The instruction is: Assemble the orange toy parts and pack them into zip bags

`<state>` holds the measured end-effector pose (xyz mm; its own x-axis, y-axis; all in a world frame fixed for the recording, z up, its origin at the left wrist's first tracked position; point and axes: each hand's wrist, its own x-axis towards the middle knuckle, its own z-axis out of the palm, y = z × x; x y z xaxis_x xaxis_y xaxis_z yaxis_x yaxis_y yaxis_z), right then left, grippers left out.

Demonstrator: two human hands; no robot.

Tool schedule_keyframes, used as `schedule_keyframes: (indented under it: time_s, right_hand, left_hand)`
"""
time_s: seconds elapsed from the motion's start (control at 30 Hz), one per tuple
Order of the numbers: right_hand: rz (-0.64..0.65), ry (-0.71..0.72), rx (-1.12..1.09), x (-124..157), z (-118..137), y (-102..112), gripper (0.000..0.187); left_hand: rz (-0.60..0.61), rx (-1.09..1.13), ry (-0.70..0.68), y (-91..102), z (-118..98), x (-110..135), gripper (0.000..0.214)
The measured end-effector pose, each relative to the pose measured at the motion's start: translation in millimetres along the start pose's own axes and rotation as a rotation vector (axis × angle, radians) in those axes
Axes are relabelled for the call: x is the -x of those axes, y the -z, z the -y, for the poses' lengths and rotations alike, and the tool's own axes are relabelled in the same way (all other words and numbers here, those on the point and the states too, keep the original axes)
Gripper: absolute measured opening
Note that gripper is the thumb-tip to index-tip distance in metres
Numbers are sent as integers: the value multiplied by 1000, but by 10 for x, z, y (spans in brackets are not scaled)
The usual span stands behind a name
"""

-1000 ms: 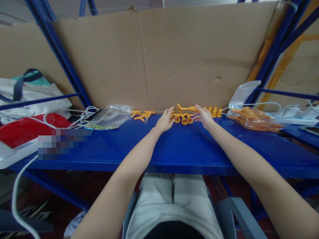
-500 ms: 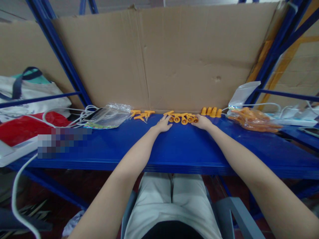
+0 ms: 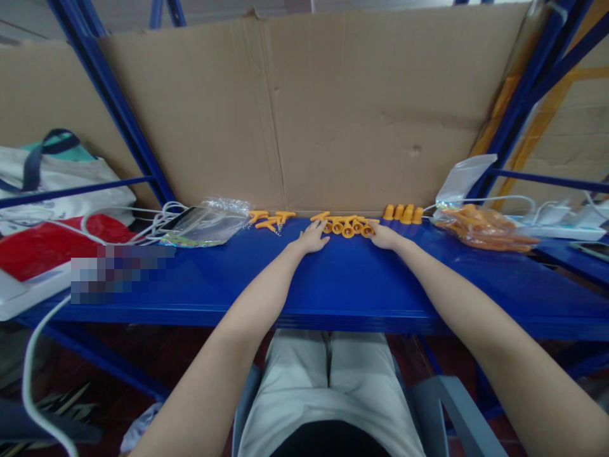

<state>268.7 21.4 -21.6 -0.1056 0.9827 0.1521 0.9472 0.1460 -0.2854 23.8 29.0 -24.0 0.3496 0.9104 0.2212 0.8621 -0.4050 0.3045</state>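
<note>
Several orange corkscrews with T-shaped handles and bell-shaped ends (image 3: 349, 231) lie side by side near the back of the blue shelf, their round open ends facing me. My left hand (image 3: 314, 237) rests at the row's left end, fingers extended and thumb apart. At the right end, my right hand (image 3: 383, 236) touches the outermost piece from the side; its fingertips are partly hidden. Farther left lie several orange T-handled corkscrews (image 3: 271, 221) with bare metal spirals. Beyond my right hand stand several orange cup-shaped caps (image 3: 403, 213).
A clear plastic bag (image 3: 209, 221) lies at left beside white cables (image 3: 159, 221) and a red item (image 3: 71, 236). At right, a bag of orange parts (image 3: 483, 227) sits near a white power strip (image 3: 561, 233). Cardboard (image 3: 352, 114) walls off the back.
My right hand has shifted slightly left, and the right-hand pieces of the row now sit closer together. The left hand stays in about the same place.
</note>
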Motion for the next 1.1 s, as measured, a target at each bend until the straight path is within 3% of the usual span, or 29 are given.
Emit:
schedule_keyframes:
  time_s: [0.27, 0.83, 1.1]
  right_hand:
    - [-41, 14, 74, 5, -7, 9, 55]
    - [-68, -200, 141, 144, 102, 168, 43]
    - [-76, -221, 118, 148, 117, 181, 42]
  left_hand:
    - [51, -113, 60, 115, -187, 91, 60]
    - [132, -98, -25, 17, -272, 31, 67]
    - [148, -95, -39, 10, -277, 37, 63]
